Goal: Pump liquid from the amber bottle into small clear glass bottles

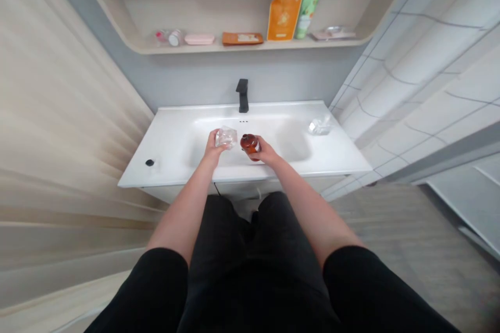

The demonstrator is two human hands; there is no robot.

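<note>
Over the white sink basin [291,140], my left hand [213,146] is closed around a clear, faceted plastic or glass cup [226,137]. Close beside it, my right hand [265,152] grips an amber-brown bottle [250,143], tilted with its neck toward the cup. The bottle's mouth looks uncapped, and a small gap separates it from the cup. Behind both hands rises a black faucet [242,96]. What the cup contains cannot be made out.
A small black cap [149,163] lies on the counter's left side. On the right side sits a clear object [319,126]. The shelf above carries an orange pouch [285,13], a green tube [308,10], a flat orange packet [242,38] and a pink case [199,39].
</note>
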